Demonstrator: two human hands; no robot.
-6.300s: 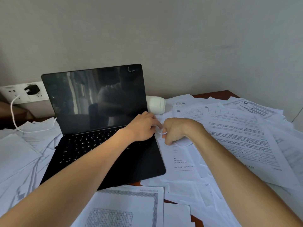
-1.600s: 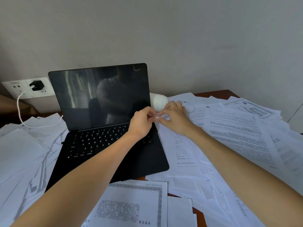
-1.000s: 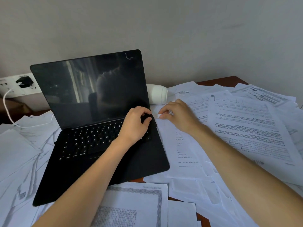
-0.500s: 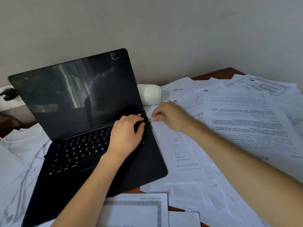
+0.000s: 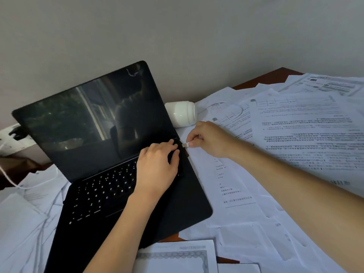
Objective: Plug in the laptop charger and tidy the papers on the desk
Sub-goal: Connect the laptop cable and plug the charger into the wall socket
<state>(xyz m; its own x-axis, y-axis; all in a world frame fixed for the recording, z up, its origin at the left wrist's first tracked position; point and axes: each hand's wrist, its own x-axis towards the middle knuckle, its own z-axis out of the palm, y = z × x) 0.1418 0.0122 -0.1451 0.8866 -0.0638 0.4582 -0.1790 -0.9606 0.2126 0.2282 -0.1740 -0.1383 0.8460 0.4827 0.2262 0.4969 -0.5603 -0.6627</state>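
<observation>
A black laptop [image 5: 102,146] stands open on the desk, its screen dark. My left hand [image 5: 157,168] rests flat on the right side of its keyboard, fingers spread. My right hand [image 5: 208,138] pinches the small white charger connector [image 5: 185,144] right at the laptop's right edge near the hinge. The white charger cable [image 5: 11,181] runs from the wall socket strip [image 5: 9,134] at far left and passes behind the laptop. Printed papers [image 5: 295,138] lie scattered over the desk on the right, front and left.
A white plastic bottle [image 5: 181,114] lies on its side behind the laptop's right corner. A black plug sits in the wall socket strip. Bare brown desk [image 5: 266,77] shows at the back right. The grey wall closes the far side.
My right hand has brought the connector down from in front of the bottle to the laptop's right edge. My left hand let go of it and settled on the keyboard. The view swung right.
</observation>
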